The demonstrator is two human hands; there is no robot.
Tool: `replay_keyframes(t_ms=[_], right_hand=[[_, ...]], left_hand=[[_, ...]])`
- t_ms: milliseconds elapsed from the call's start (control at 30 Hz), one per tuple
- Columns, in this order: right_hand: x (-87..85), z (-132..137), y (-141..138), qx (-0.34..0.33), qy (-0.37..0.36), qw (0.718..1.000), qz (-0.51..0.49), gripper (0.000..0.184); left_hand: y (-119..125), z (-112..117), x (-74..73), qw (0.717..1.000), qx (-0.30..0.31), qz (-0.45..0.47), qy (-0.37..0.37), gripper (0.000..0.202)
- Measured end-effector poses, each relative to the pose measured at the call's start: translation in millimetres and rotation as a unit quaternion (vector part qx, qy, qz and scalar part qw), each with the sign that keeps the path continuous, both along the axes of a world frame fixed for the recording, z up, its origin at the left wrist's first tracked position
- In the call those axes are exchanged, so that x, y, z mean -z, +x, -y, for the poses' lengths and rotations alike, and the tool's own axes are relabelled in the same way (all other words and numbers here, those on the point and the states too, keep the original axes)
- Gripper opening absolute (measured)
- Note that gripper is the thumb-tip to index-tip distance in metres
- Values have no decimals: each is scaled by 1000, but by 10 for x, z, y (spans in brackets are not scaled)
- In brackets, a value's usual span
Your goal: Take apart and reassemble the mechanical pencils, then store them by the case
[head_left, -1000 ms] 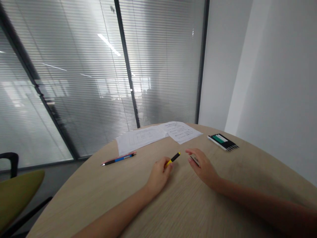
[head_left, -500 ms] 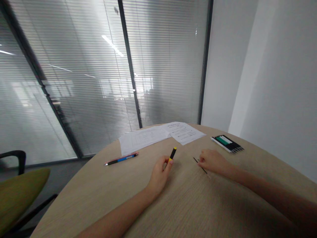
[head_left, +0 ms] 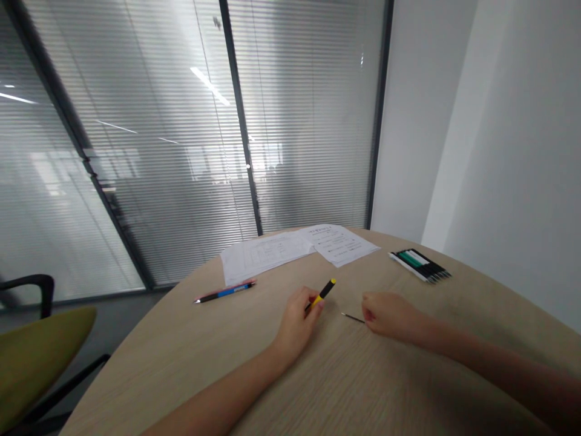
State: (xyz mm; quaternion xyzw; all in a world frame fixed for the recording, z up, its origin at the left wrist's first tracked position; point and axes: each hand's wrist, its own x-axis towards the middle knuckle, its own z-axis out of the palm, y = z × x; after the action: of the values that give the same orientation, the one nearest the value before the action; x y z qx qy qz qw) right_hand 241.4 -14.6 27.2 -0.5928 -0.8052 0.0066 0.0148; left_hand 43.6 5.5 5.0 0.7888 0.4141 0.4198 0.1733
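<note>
Yellow and black show on the slim pen [head_left: 325,290] gripped in a person's left hand [head_left: 297,318], on the near side of the printed sheets [head_left: 267,257] that serve as the scene's landmark. The hand's fingers curl around the barrel, thumb against it, leaving the yellow-tipped end slanting out to the right and toward the sheets. Nearer the person than the sheets and off to their right, the right hand [head_left: 393,315] is closed in a loose fist on a thin dark rod [head_left: 353,318]. The rod's narrow tip points toward the left hand, near it but apart; whether it touches the tabletop [head_left: 254,321] cannot be told.

Just beside the sheets' near left corner, a blue-and-black pen [head_left: 227,292] lies flat, a strip of red [head_left: 250,283] along its far side. To the right of the sheets rests a flat pack [head_left: 420,264] of dark rods with a green-and-white label. Well to the left of the sheets stands an olive chair [head_left: 45,339] with a black armrest [head_left: 45,290]. Behind the sheets rise glass panels with slatted blinds [head_left: 308,121]; to their right, a pale wall [head_left: 521,151].
</note>
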Motion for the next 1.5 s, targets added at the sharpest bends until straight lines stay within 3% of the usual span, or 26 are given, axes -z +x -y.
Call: replay_keyframes(t_ms=[200, 333, 500, 667, 833, 1067, 1267, 1500], right_hand=[[-139, 139, -79, 7, -65, 997, 30, 20], [-111, 130, -71, -6, -78, 997, 24, 19], [-26, 50, -8, -45, -27, 997, -61, 15], [-133, -27, 26, -49, 3, 984, -173, 17], [-232, -102, 63, -78, 12, 931, -357, 19], [-315, -53, 20, -45, 64, 810, -581, 19], [-439, 97, -71, -24, 86, 783, -616, 21], [-384, 118, -97, -54, 70, 783, -615, 18]], left_hand=[[-4, -4, 24, 1000, -3, -11, -2, 12], [-3, 7, 8, 1000, -8, -18, -9, 12], [3, 11, -10, 1000, -7, -17, -3, 10], [-1, 5, -2, 1000, 0, -23, 1, 9], [-7, -4, 14, 1000, 2, -24, 3, 10], [-10, 16, -8, 999, 17, -34, 18, 5], [-8, 30, -34, 998, 14, -51, 24, 4], [7, 37, -27, 997, 14, -64, 41, 2]])
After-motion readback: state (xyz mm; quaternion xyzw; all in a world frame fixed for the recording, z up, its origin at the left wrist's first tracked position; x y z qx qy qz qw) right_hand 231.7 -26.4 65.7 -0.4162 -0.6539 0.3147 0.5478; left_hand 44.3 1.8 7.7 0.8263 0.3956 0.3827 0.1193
